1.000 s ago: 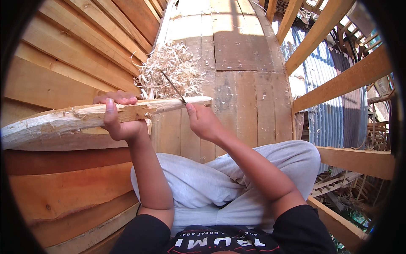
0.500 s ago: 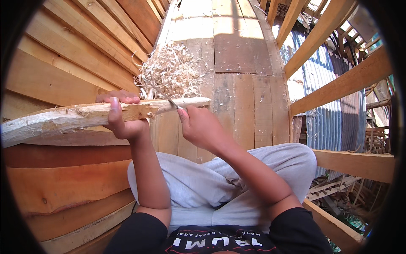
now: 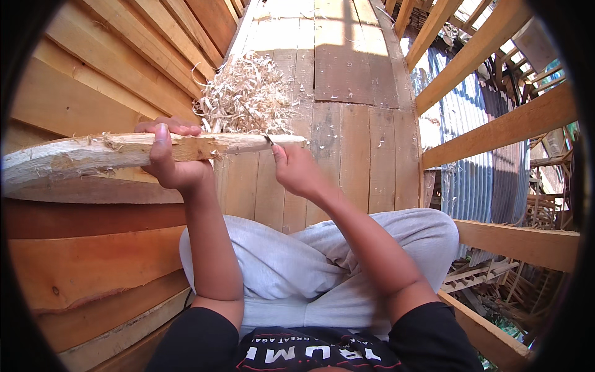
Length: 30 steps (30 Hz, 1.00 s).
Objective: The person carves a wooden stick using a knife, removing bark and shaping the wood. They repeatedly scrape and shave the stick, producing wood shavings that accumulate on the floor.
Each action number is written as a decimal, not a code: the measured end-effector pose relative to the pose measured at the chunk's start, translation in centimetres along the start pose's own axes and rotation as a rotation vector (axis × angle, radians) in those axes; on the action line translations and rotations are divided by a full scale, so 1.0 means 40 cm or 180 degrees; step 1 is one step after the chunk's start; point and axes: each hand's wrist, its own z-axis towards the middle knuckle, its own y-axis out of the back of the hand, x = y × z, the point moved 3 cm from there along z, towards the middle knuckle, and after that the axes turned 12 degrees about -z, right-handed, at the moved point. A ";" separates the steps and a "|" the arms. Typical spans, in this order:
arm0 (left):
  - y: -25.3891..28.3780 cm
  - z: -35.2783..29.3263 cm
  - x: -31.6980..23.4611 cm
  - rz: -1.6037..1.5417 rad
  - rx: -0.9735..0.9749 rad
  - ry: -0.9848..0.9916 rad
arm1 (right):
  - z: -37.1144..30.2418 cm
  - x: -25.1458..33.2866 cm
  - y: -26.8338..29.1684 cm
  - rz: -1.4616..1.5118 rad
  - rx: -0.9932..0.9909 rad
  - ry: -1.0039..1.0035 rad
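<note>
A long piece of pale, rough-cut wood (image 3: 68, 158) lies crosswise in front of me, narrowing to a tapered tip on the right. My left hand (image 3: 176, 167) is wrapped round its middle, thumb up on the near side and fingers over the far side. Close to the tip, my right hand (image 3: 300, 172) is closed on a knife (image 3: 269, 141). A short part of its dark, thin blade shows against the wood; the handle is hidden in my fist. Small curls and splinters cling to the wood's surface.
A heap of wood shavings (image 3: 245, 93) lies on the plank floor (image 3: 353, 155) just beyond the wood. Stacked boards (image 3: 93, 87) line the left side. On the right stands an open timber railing (image 3: 496, 136), with corrugated metal sheets (image 3: 458, 124) beyond and below it.
My right hand has slid the knife rightward along the wood, nearer its tip. The left hand keeps its grip. The whole view has shifted slightly.
</note>
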 end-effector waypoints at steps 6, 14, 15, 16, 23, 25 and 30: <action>0.020 0.006 0.002 -0.0135 0.0467 0.0231 | 0.048 -0.073 -0.035 -0.0049 0.0177 -0.0089; 0.011 0.015 0.011 -0.0157 0.0401 0.0332 | 0.072 -0.145 -0.052 -0.0088 0.0116 -0.0290; 0.017 0.023 0.014 -0.0225 0.0435 0.0379 | 0.077 -0.150 -0.052 -0.0103 0.0208 -0.0367; 0.020 0.030 0.016 -0.0273 0.0456 0.0369 | 0.080 -0.146 -0.059 -0.0189 0.0206 -0.0246; 0.032 0.012 0.011 -0.0388 0.0504 0.0392 | 0.027 -0.023 -0.036 -0.0115 0.0003 0.0161; 0.033 0.023 0.015 -0.0498 0.0540 0.0450 | 0.081 -0.161 -0.079 -0.0284 0.0182 -0.0378; -0.007 0.032 -0.008 0.0225 0.0424 0.0620 | 0.064 -0.089 -0.056 -0.0224 -0.0023 0.0124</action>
